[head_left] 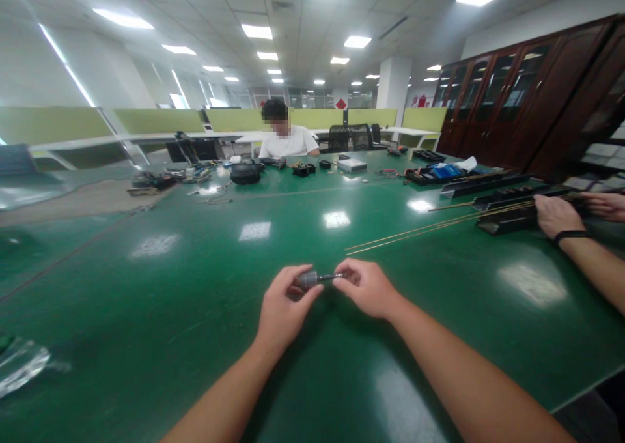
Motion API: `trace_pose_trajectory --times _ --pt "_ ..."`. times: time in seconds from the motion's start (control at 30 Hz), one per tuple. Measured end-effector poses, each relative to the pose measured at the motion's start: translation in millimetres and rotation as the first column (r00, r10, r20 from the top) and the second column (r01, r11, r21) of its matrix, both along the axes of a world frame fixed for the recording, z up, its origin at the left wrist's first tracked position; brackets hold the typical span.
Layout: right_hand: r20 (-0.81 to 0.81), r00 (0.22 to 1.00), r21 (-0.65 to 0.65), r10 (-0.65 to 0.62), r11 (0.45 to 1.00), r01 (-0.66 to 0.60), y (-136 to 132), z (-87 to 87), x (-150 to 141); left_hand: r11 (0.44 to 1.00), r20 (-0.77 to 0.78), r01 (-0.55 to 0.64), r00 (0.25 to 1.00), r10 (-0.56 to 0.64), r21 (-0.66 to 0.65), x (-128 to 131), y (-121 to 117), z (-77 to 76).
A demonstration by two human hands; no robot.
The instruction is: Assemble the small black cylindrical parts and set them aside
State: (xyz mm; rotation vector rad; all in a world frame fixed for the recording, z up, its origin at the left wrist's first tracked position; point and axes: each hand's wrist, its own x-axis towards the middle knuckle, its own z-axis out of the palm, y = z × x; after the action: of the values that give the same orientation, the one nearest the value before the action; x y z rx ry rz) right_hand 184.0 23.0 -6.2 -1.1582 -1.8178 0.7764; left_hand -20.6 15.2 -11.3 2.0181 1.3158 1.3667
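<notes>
Between my two hands, just above the green table [205, 339], is a grey metal cylinder with a thin dark shaft [308, 279]; it looks like a drill chuck and lies roughly level. My left hand [286, 303] grips the thick grey body between thumb and fingers. At the shaft's right end, the thumb and fingers of my right hand [366, 286] are pinched together around the tip. Those fingers hide the end of the shaft, so I cannot tell its shape.
At the right, another person's hands [559, 218] hold long thin brass-coloured rods [415, 231] over black channels [508, 220]. Across the table sits a person in a white shirt [289, 144]. A black pouch [245, 172], a white box [351, 164] and a blue-filled tray [442, 172] stand farther back. Crumpled clear plastic [22, 368] lies left.
</notes>
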Motion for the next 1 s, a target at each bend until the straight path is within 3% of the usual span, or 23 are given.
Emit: trace_pose_trajectory --times 0.77,1.0 --pt "-0.023 0.998 -0.01 -0.056 0.998 0.056 5.6 -4.8 2.4 0.998 0.051 -0.041 0.998 0.044 -0.056 -1.9 1.5 -0.1" --pt "-0.027 0.994 -0.043 -0.108 0.993 0.107 9.2 -7.9 3.6 0.981 0.109 -0.126 0.984 0.143 -0.146 -3.0 3.0 3.9"
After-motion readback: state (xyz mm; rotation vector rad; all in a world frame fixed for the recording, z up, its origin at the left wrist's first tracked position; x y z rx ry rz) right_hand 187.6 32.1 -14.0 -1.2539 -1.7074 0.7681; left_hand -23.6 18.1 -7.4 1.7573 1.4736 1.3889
